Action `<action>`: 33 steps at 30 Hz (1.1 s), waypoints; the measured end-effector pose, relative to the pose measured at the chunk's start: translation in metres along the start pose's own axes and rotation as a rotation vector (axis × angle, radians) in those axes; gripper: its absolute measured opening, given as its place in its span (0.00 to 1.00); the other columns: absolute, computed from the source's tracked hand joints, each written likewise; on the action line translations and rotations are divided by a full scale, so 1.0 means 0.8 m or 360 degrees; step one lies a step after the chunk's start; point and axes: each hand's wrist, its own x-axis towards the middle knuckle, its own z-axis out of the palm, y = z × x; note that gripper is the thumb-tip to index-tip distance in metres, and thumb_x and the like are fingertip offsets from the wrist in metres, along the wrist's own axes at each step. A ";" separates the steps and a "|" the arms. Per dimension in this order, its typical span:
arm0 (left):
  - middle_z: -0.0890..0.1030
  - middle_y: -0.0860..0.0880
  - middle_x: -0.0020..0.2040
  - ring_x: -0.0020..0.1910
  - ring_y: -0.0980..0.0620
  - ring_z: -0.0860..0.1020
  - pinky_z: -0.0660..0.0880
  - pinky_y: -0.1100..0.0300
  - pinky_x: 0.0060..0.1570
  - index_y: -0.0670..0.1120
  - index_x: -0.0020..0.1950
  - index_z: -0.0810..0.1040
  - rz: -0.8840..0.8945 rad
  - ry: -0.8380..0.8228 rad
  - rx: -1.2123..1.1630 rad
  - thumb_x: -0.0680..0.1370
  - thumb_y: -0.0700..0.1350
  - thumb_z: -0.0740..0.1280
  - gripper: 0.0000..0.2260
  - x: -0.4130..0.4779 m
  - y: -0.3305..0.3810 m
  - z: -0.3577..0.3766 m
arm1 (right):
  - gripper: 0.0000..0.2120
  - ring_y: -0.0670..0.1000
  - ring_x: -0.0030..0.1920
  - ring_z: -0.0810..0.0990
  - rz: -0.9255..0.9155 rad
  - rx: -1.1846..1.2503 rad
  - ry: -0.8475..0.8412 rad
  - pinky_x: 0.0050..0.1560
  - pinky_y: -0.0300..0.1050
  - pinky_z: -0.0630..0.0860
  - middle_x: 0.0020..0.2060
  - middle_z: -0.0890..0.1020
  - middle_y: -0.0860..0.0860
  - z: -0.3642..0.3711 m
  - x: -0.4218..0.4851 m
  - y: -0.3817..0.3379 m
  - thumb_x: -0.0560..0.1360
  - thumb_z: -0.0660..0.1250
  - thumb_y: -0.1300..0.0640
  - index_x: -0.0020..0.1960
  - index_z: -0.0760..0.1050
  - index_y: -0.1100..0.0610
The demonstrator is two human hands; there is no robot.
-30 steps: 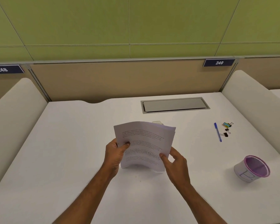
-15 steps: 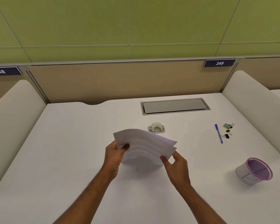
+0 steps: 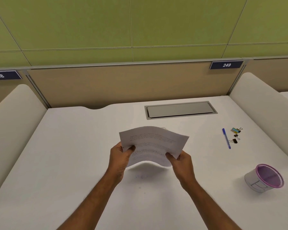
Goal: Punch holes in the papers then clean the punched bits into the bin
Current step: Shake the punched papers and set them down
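Observation:
A small stack of printed white papers [image 3: 154, 143] hangs above the middle of the white desk [image 3: 70, 163], arched upward. My left hand [image 3: 120, 156] pinches its left edge and my right hand [image 3: 181, 161] pinches its lower right corner. A few tiny punched bits [image 3: 141, 176] lie on the desk under the papers. The bin [image 3: 264, 178], a small white cup with a purple mesh rim, stands at the right near the front. The papers hide the hole punch almost fully; only a sliver shows behind their top edge.
A blue pen [image 3: 226, 138] and three binder clips [image 3: 236, 135] lie at the right. A grey cable hatch [image 3: 180, 110] sits at the back of the desk. White padded dividers [image 3: 263, 103] flank both sides, with a beige panel behind.
The papers were tilted flatter half a second ago, showing the hole punch behind them. Now they are raised and arched again, covering it. Both hands shifted slightly upward.

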 end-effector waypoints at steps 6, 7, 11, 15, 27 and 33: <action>0.86 0.52 0.51 0.53 0.48 0.81 0.76 0.59 0.45 0.52 0.57 0.82 -0.0104 0.0034 -0.0002 0.76 0.37 0.71 0.13 0.001 -0.009 0.001 | 0.13 0.49 0.52 0.83 0.0122 0.0058 -0.0104 0.48 0.42 0.81 0.52 0.86 0.46 0.014 0.003 0.013 0.77 0.71 0.59 0.60 0.80 0.50; 0.86 0.53 0.51 0.53 0.48 0.81 0.76 0.59 0.45 0.52 0.56 0.82 -0.0108 0.0036 -0.0012 0.76 0.37 0.72 0.13 0.002 -0.010 0.001 | 0.12 0.49 0.51 0.83 0.0134 0.0076 -0.0104 0.48 0.42 0.80 0.51 0.86 0.45 0.016 0.005 0.014 0.77 0.71 0.58 0.60 0.81 0.49; 0.87 0.58 0.45 0.51 0.51 0.81 0.76 0.62 0.42 0.55 0.51 0.83 -0.0135 0.0052 -0.0020 0.76 0.37 0.71 0.12 0.003 -0.014 0.001 | 0.13 0.50 0.51 0.84 0.0185 0.0179 -0.0184 0.47 0.41 0.81 0.49 0.87 0.45 0.020 0.010 0.019 0.75 0.74 0.58 0.58 0.82 0.47; 0.86 0.59 0.44 0.51 0.49 0.81 0.77 0.60 0.42 0.55 0.50 0.83 -0.0152 0.0056 0.0010 0.76 0.38 0.71 0.11 0.001 -0.023 0.003 | 0.12 0.51 0.51 0.85 0.0223 0.0260 -0.0182 0.44 0.38 0.80 0.47 0.88 0.45 0.024 0.013 0.026 0.73 0.75 0.60 0.55 0.83 0.49; 0.87 0.56 0.44 0.50 0.48 0.81 0.77 0.59 0.43 0.61 0.45 0.84 -0.0055 0.0080 -0.0014 0.77 0.39 0.69 0.15 0.001 -0.011 0.005 | 0.08 0.47 0.46 0.85 0.0172 0.0309 -0.0126 0.47 0.44 0.81 0.46 0.88 0.45 0.036 0.019 0.024 0.74 0.74 0.58 0.50 0.84 0.47; 0.87 0.56 0.44 0.48 0.51 0.82 0.78 0.63 0.40 0.59 0.46 0.85 -0.0050 0.0076 -0.0044 0.76 0.37 0.70 0.14 0.002 -0.013 -0.002 | 0.08 0.48 0.47 0.86 0.0155 0.0324 -0.0138 0.45 0.42 0.80 0.46 0.88 0.46 0.040 0.020 0.020 0.74 0.74 0.59 0.52 0.84 0.50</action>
